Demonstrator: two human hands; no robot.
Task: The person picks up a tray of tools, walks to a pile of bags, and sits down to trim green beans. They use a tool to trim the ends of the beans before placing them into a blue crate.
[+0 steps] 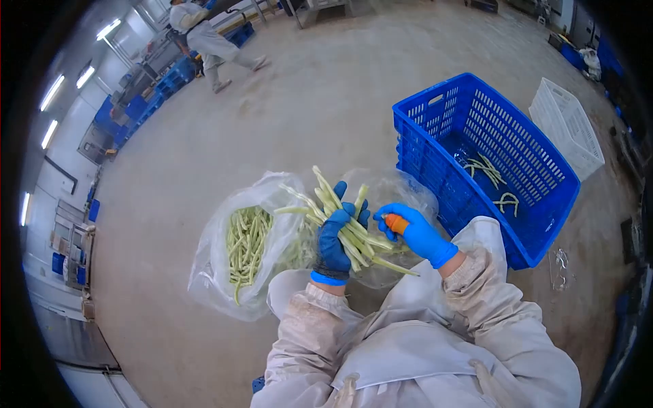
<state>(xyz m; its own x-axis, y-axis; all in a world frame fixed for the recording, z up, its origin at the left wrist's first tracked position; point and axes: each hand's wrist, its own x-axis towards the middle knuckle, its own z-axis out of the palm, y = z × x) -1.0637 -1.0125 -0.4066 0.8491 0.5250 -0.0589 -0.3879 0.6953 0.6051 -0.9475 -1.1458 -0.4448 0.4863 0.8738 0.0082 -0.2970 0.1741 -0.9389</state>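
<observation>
My left hand (333, 248), in a dark blue glove, is closed around a bunch of long pale green beans (358, 243). Their ends stick out on both sides of the fist. Just to the right, my right hand (423, 236), in a bright blue glove, grips a small tool with an orange handle (396, 223). Its working end cannot be made out. On the floor left of my hands is an open clear plastic bag (207, 272) filled with more green beans (246, 238). Another clear plastic bag (408, 194) lies behind and below my hands.
A large blue slatted crate (435, 146) stands at the right with several beans (490, 171) on its bottom. Beside it is a white crate (568, 129). Far left, a person in white (207, 41) walks near blue pallets (173, 75). A crumpled clear wrapper (560, 268) lies right.
</observation>
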